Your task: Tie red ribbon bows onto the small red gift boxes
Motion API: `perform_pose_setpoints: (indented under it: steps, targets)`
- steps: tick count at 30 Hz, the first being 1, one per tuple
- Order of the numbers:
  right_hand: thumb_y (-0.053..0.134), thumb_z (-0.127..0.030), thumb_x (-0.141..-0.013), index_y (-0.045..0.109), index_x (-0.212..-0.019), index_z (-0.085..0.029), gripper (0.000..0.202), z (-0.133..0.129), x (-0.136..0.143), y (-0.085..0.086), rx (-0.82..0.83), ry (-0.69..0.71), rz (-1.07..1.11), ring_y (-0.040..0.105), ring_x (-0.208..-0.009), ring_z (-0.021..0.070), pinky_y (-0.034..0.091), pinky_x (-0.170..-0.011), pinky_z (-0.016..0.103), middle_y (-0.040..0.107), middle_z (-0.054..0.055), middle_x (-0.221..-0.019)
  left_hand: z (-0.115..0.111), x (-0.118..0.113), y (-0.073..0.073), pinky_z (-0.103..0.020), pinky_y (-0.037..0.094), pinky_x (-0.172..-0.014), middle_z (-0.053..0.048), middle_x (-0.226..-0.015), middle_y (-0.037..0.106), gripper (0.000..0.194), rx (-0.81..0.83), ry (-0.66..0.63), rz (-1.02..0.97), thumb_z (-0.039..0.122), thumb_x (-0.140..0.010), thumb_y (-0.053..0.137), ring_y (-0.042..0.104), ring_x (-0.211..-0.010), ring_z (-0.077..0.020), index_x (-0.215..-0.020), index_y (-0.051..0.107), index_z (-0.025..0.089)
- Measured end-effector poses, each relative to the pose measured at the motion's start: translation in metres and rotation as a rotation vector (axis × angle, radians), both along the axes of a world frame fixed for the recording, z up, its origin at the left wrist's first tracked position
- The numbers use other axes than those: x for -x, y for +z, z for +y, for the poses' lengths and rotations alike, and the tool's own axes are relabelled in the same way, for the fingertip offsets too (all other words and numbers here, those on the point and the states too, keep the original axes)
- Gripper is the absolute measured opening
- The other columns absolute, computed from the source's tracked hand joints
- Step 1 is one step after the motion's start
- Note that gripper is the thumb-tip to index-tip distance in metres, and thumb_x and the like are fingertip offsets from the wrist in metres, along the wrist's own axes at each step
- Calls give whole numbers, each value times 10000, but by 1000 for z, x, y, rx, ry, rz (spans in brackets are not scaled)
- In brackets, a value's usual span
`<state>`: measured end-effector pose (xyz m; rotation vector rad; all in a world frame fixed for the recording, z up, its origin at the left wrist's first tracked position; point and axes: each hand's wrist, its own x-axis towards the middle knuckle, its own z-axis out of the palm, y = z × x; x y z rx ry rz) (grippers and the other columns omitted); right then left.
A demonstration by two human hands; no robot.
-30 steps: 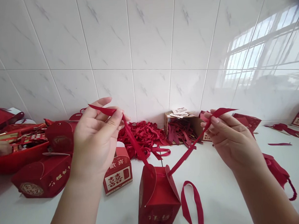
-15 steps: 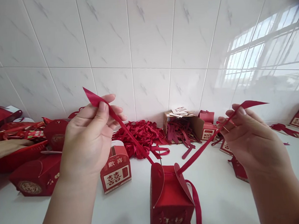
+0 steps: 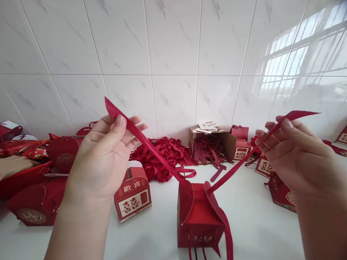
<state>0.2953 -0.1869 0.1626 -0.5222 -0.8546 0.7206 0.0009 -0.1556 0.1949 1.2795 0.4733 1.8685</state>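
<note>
A red ribbon (image 3: 151,149) runs through the top flaps of a small red gift box (image 3: 201,220) at the lower middle. My left hand (image 3: 105,152) pinches one ribbon end between thumb and fingers, raised to the left of the box. On the other side, my right hand (image 3: 304,158) pinches the opposite end at about the same height. Both lengths slope down to the flaps in a V. More ribbon hangs beside the box's right side, and dark red cord loops hang at its front.
Behind lie a heap of red ribbons (image 3: 165,155) and a cardboard box (image 3: 228,143) of dark red strips. A gift box with white labels (image 3: 132,197) stands left of centre. At far left, another person's hand (image 3: 12,167) reaches into a red basket (image 3: 45,170).
The gift box appears slightly higher in view, showing its lower front and the cord loops. Both hands still pinch the ribbon ends; the right has shifted a little outward.
</note>
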Motion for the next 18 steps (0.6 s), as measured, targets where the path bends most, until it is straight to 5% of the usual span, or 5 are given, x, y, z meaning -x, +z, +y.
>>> perform_pose_setpoints:
  steps: [12,18]
  targets:
    - [724,-228,-737,640,-749,-194,92,7,-7,-7,39,-22,15,594,-861,125,463,-816,316,622,-24,-896,-1,2,4,-248,557,-575,-7,-708,540,230,60,-77,-73,109,-882,474,568,-639,-115,-702,602,173]
    - [728,-205,-714,672,-738,-196,62,-12,-4,3,-13,-74,28,587,-806,111,483,-695,265,621,-18,-865,-13,7,11,-233,562,-590,-3,-730,574,211,67,-20,-163,128,-872,503,590,-670,-111,-701,616,178]
